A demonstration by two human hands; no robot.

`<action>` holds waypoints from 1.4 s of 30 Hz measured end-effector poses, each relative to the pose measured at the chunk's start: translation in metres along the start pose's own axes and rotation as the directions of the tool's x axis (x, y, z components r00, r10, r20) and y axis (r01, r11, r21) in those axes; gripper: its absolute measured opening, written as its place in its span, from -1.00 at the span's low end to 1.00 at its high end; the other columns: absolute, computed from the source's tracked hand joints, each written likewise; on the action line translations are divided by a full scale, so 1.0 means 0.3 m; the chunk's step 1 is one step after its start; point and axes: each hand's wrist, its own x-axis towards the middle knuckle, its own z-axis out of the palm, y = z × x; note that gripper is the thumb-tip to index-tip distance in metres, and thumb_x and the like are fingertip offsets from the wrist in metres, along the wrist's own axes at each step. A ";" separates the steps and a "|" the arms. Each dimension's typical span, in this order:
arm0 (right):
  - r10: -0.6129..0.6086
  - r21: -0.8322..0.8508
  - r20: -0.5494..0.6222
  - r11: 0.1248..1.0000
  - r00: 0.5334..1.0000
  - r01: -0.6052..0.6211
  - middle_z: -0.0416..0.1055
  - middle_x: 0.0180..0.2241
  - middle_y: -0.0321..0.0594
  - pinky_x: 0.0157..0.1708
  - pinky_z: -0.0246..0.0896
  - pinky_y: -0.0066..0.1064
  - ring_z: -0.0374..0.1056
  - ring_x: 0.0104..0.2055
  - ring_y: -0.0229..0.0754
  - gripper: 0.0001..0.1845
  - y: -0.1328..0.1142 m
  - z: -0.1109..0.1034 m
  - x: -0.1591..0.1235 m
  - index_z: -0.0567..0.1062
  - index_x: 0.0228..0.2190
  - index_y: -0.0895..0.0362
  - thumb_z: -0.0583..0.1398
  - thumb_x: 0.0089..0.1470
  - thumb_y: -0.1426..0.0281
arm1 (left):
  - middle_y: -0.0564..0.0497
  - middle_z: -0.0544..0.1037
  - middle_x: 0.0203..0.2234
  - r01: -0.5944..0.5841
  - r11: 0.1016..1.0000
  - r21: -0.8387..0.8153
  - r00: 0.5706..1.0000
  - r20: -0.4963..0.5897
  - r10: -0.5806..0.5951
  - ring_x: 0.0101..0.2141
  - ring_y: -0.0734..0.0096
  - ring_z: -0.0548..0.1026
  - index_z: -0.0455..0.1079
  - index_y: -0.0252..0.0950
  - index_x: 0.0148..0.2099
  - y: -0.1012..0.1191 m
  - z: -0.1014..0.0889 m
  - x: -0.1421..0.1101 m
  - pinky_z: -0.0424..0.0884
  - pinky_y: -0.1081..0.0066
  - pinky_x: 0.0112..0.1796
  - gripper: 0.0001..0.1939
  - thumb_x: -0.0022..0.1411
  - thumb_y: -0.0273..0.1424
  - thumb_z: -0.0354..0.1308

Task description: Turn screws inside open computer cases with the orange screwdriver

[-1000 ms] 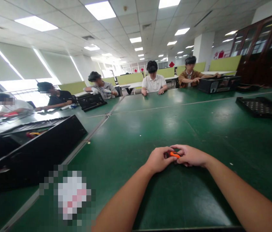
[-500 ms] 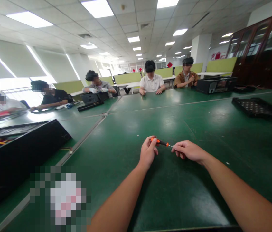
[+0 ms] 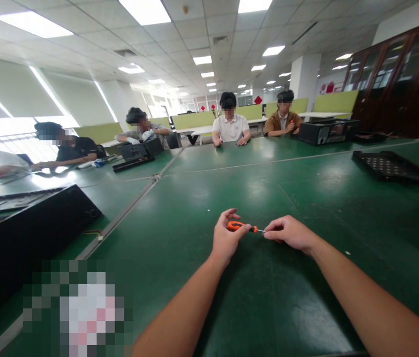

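An orange and black screwdriver (image 3: 236, 225) is held level above the green table (image 3: 179, 248), its handle toward the left and its thin metal shaft toward the right. My left hand (image 3: 227, 235) has the handle between thumb and palm, with some fingers raised behind it. The fingertips of my right hand (image 3: 287, 233) pinch the far end of the shaft, so the screwdriver's tip is hidden.
At the left lies a black computer case (image 3: 27, 243) with a cable (image 3: 95, 234) beside it. A perforated black panel (image 3: 391, 166) is at the right. Another case (image 3: 328, 131) stands farther back. Several people sit around the table, one in a white shirt (image 3: 230, 130) opposite.
The handle has rolled and shifted in my left hand, whose fingers have loosened and lifted. My right hand still pinches the shaft. The view has swung slightly to the right.
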 end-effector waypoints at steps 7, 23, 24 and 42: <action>-0.018 0.010 0.072 1.000 0.997 0.018 0.44 -0.52 -0.27 -0.48 0.12 -0.44 0.26 -0.50 -0.28 -0.68 -0.011 0.018 -0.007 0.58 -0.39 0.18 0.30 -0.01 0.16 | -0.01 0.47 -0.15 -0.004 0.971 -0.238 0.999 0.043 0.014 -0.23 0.36 0.57 0.29 -0.24 0.05 -0.002 0.004 0.000 0.48 0.28 -0.10 -0.35 -0.12 -0.50 0.40; -0.048 -0.029 0.148 0.998 0.988 0.053 0.42 -0.58 -0.28 -0.48 0.12 -0.43 0.27 -0.51 -0.25 -0.71 -0.016 0.031 -0.012 0.60 -0.45 0.19 0.31 -0.03 0.19 | -0.02 0.47 -0.13 0.125 0.921 -0.368 0.992 0.072 -0.106 -0.21 0.22 0.62 0.29 -0.24 0.06 0.016 0.016 -0.010 0.53 0.31 -0.18 -0.33 -0.11 -0.45 0.44; -0.055 -0.024 0.157 0.998 0.986 0.059 0.42 -0.58 -0.28 -0.47 0.13 -0.43 0.28 -0.51 -0.25 -0.72 -0.018 0.035 -0.013 0.60 -0.45 0.18 0.31 -0.03 0.19 | -0.03 0.47 -0.13 0.141 0.921 -0.362 0.990 0.069 -0.124 -0.22 0.23 0.62 0.30 -0.24 0.06 0.020 0.016 -0.010 0.54 0.32 -0.21 -0.35 -0.10 -0.43 0.44; -0.024 0.097 0.152 0.995 0.988 0.010 0.46 -0.54 -0.18 -0.54 0.09 -0.45 0.21 -0.61 -0.32 -0.33 0.000 0.049 0.011 0.53 -0.42 0.25 0.05 0.13 -0.13 | -0.16 0.56 -0.04 0.120 0.965 -0.233 0.991 0.080 -0.104 -0.21 0.30 0.56 0.36 -0.26 0.11 0.010 0.012 -0.003 0.44 0.48 -0.39 -0.39 0.00 -0.33 0.40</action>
